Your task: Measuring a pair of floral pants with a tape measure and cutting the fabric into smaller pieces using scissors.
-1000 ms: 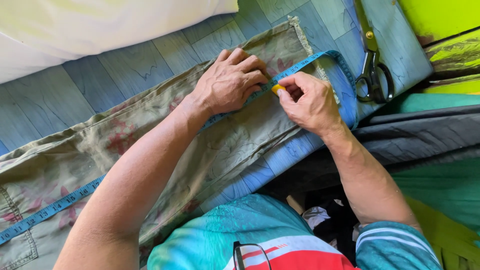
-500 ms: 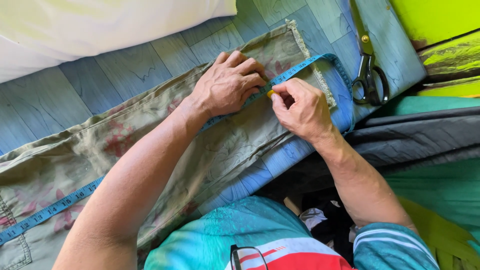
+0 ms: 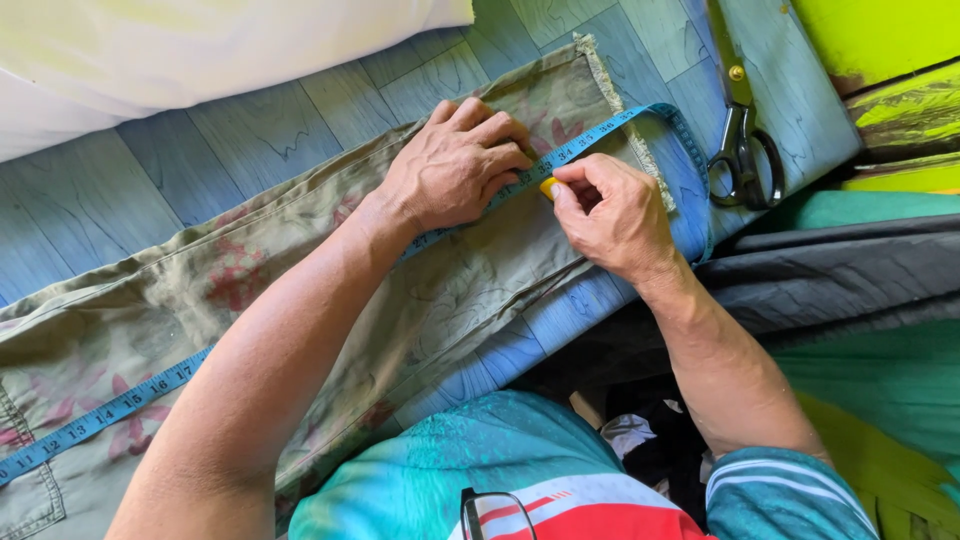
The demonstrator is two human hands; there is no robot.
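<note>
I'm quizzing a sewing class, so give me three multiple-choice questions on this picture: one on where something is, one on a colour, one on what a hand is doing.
1. Where do the scissors lie?
A. on the olive trousers
B. on the blue wood-pattern floor, past the frayed hem
C. in the left hand

2. What colour is the measuring tape?
A. blue
B. white
C. red

3. What is the right hand doing?
A. resting open on the floor
B. gripping the scissors
C. pinching a small yellow piece at the tape

Answers:
1 B: the scissors sit on the floor beyond the hem of the trousers, touched by neither hand.
2 A: the tape running along the trouser leg is blue.
3 C: its fingertips close on the yellow piece, while the left hand presses flat on the tape.
</note>
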